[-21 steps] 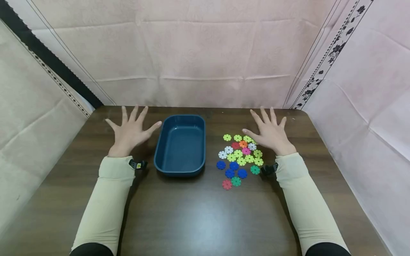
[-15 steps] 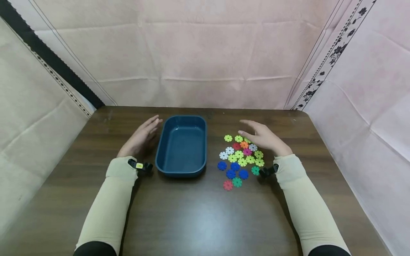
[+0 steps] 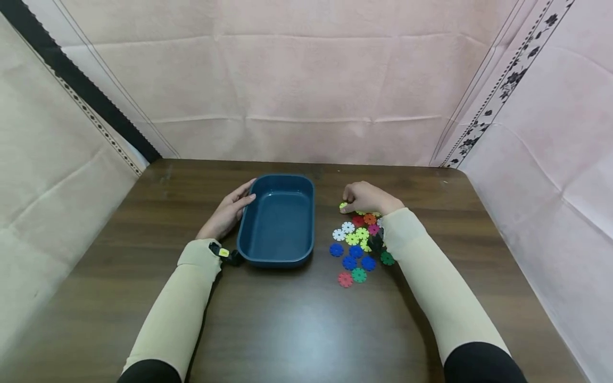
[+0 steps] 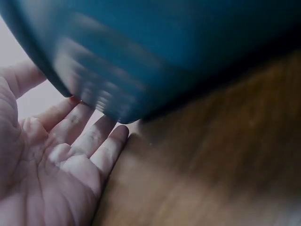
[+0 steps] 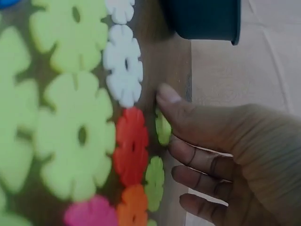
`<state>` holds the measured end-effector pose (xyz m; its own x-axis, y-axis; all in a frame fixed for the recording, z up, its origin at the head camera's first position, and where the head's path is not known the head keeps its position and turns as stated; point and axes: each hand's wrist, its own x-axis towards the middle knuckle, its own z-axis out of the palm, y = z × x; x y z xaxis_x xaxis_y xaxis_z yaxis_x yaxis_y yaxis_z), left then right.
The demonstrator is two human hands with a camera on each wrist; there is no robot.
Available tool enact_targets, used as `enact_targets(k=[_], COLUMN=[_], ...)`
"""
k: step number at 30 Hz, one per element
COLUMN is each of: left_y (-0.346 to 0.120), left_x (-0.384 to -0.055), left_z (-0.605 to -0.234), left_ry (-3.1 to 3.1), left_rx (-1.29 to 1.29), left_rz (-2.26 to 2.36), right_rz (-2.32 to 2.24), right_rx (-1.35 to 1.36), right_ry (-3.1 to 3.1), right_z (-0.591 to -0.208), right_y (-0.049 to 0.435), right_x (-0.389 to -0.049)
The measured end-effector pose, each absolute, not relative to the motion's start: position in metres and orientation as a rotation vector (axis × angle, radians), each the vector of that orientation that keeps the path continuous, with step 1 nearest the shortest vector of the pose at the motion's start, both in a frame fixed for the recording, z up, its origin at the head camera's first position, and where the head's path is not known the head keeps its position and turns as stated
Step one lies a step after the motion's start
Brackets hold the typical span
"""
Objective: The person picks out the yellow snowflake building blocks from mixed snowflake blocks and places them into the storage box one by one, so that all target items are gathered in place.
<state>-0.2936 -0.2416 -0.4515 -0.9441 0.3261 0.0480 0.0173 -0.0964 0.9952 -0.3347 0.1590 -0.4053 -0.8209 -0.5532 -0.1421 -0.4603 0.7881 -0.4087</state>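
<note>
My left hand [image 3: 225, 215] holds the deep blue tray [image 3: 241, 247] at its far left corner, thumb over the rim. In the left wrist view, the fingers [image 4: 94, 136] reach along its outer wall. At the far left of a group of notched plastic discs, my right hand [image 3: 369, 198] has thumb and index finger around a yellow-green interlocking disc [image 3: 342, 205]. The right wrist view shows that disc [image 5: 162, 128] partly covered by the thumb, the other fingers curled below. Red [image 5: 131, 147], orange [image 5: 132, 207] and white discs [image 5: 124, 66] lie beside it.
Blue discs [image 3: 349, 263], a green disc [image 3: 358, 275] and a pinkish-red disc [image 3: 345, 280] lie nearer on the brown table [image 3: 287, 324]. Pale cloth [image 3: 306, 80] hangs behind the far table edge and along both sides.
Both hands were spread flat beside the things, then turned inward. The left hand has moved right onto the tray; the right has moved left over the discs, its fingers closing around a yellow-green one.
</note>
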Motion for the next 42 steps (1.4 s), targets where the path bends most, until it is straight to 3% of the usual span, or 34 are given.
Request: enact_targets(k=[8,17,29,42], left_y=[-0.246,-0.249,-0.249,-0.25], left_x=[-0.295,-0.296,-0.295,-0.298], left_z=[-0.453,-0.457,-0.455,-0.453], left_ry=[1.938,1.927,1.941,1.914], left_rx=[0.376,0.36,0.408,0.381], left_rz=[2.111,2.091,2.101,2.089], right_rz=[-0.592,-0.89,-1.206,-1.166], right_rx=[-0.636,-0.679,-0.649,-0.669], right_ry=[2.672,2.663,2.609,2.447], right_z=[-0.404,-0.401,-0.345,-0.358], right_y=[0.152,0.138,0.054,-0.012], right_x=[-0.333,-0.336,-0.342,-0.353])
